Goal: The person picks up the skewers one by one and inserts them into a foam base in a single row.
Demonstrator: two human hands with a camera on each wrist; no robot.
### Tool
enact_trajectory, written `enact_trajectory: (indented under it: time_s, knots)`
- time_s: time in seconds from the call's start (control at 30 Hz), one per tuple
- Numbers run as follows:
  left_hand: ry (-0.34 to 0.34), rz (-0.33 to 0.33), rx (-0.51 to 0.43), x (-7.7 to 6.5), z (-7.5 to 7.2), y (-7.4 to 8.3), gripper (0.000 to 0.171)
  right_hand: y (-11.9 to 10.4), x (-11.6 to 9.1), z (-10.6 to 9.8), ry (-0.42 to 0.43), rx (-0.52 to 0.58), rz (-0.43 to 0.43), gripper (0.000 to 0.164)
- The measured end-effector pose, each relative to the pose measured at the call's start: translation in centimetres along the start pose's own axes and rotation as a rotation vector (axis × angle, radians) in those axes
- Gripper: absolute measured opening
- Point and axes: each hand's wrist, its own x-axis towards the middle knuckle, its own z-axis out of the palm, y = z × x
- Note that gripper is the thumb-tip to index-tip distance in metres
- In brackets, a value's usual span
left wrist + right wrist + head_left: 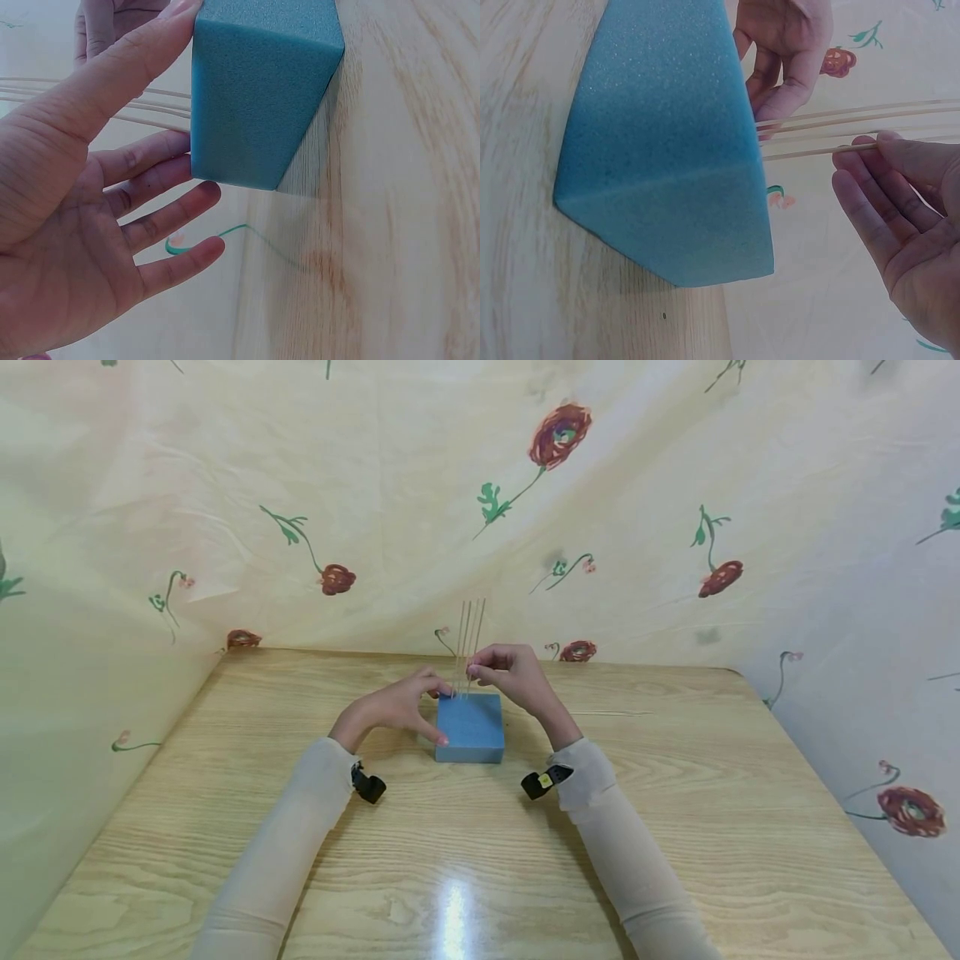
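A: Position of the main object?

B: Just below centre in the head view: a blue, rectangular foam block (470, 720), resting on a pale, wood-grained table (450, 827). Rising from the left part of its far edge: four thin, straight, pale sticks (458, 647), apparently wooden, nearly parallel, tilted slightly rightward at the top.

A: And the hands?

B: Left of the block, the left hand (393, 706), gripping with thumb at the near left corner and forefinger at the far edge. Above and right of the block, the right hand (517, 677), pinching the rightmost stick (802, 154) between thumb and fingertips, clear of the foam.

A: Done so far?

B: By judgement, three sticks set upright. A fourth in line with them, but not yet released. Depth in the foam, or mere contact: impossible to tell, even from the right wrist view.

A: Left to do?

B: Probably the seating of that fourth stick, then perhaps the loose pale sticks (615, 712), lying flat right of centre, beyond the right wrist. Number unclear.
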Motion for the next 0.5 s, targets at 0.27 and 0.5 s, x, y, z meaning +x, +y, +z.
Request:
enact_trajectory:
  time_s: [0.27,0.5]
  knots:
    - [0.002,0.006,0.005,-0.03,0.03,-0.10,0.078,-0.03,0.00,0.03,0.001,-0.005,-0.009,0.014]
    - [0.002,0.004,-0.001,-0.03,-0.01,-0.05,0.077,-0.09,-0.03,0.00,-0.006,0.000,-0.005,0.014]
